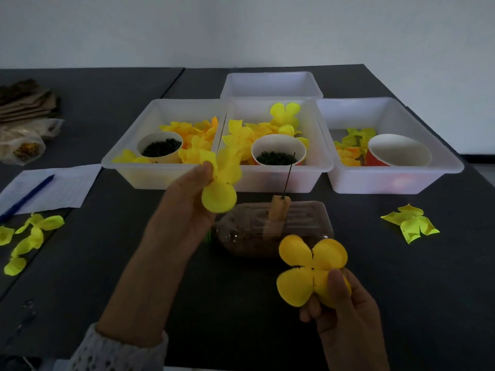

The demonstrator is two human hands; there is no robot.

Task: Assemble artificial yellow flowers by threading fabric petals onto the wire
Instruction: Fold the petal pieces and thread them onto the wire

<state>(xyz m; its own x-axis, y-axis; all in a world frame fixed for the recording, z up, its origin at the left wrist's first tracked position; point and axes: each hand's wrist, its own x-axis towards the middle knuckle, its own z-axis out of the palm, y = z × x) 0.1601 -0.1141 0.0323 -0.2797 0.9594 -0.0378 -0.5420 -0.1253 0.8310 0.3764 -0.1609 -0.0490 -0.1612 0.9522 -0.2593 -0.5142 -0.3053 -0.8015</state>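
Observation:
My left hand (pixel 184 199) is raised in front of the middle tray and pinches a yellow fabric petal piece (pixel 219 191) between thumb and fingers. Lower right, my right hand (pixel 340 309) grips a darker yellow four-lobed petal piece (pixel 308 266) by one lobe, thumb on top. Between the two hands a thin dark wire (pixel 288 175) stands upright, stuck in a small tan block (pixel 280 208) on a clear plastic container (pixel 273 228). Nothing is on the wire.
Three white trays stand behind: left tray (pixel 128 153) and middle tray (pixel 318 156) hold yellow petals and cups of small dark rings, right tray (pixel 452 162) holds petals and a red cup (pixel 396 151). Loose petals lie left (pixel 29 239) and right (pixel 409 220). Paper with pen (pixel 29 194) at left.

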